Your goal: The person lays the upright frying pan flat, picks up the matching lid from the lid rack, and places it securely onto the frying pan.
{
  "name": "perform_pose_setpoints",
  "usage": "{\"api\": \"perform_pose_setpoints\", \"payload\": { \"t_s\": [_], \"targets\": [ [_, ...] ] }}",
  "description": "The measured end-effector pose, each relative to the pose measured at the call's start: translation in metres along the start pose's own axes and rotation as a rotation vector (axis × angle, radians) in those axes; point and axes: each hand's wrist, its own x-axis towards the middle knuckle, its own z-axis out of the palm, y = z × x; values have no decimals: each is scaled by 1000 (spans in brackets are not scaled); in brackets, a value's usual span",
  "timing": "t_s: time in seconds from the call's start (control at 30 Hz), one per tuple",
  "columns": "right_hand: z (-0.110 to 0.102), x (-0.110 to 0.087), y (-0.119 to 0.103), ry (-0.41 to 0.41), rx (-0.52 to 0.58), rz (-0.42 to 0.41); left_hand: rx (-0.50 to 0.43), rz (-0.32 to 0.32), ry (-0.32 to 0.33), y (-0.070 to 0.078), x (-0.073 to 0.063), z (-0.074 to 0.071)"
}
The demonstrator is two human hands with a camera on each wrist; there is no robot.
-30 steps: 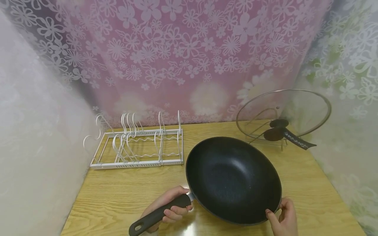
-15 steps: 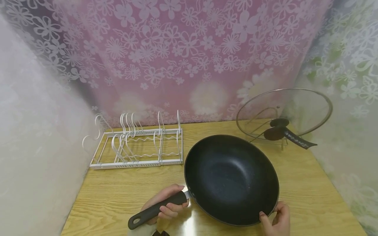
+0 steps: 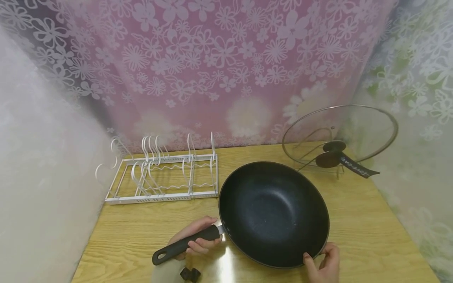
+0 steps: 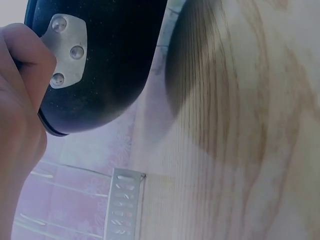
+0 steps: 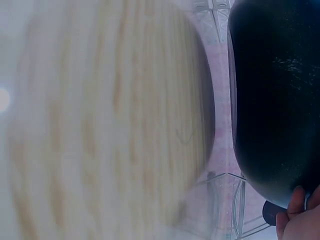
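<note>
Head view: a pink flowered cloth (image 3: pixel 212 59) hangs behind a wooden table (image 3: pixel 371 232). Over the front of the table a black pan (image 3: pixel 272 212) is held tilted, its inside showing; both wrist views show a gap between it and the tabletop. Back right, a glass lid (image 3: pixel 357 131) leans upright in a wire stand (image 3: pixel 307 164). Back left, well apart from the lid, sits a white rack (image 3: pixel 148 198) with upright hoops. The left hand (image 3: pixel 191 230) is wrapped round the pan's dark handle (image 3: pixel 187 245), and the right hand (image 3: pixel 326 269) pinches the rim at its near right, thumb on the inner side. Smaller still are the metal bracket (image 4: pixel 70 65) with three rivets, beside the left hand, and a dark clip (image 3: pixel 191 274) near the left sleeve (image 3: pixel 168 271).
</note>
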Motion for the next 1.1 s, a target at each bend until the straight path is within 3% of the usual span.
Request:
{"api": "perform_pose_setpoints", "payload": {
  "t_s": [0.17, 0.37, 0.6, 0.83, 1.1],
  "targets": [
    [5, -3, -5, 22, -159, 98, 14, -16, 14, 5, -4, -5],
    [9, -5, -7, 5, -180, 115, 18, -14, 3, 8, -7, -9],
    [14, -11, -11, 39, -233, 225, -17, -48, 45, 9, -11, -13],
    [17, -14, -15, 15, -244, 225, -19, -52, 3, 8, -15, -20],
    [17, -20, -20, -5, -356, 338, -8, 34, -34, 4, -18, -30]
  ]
}}
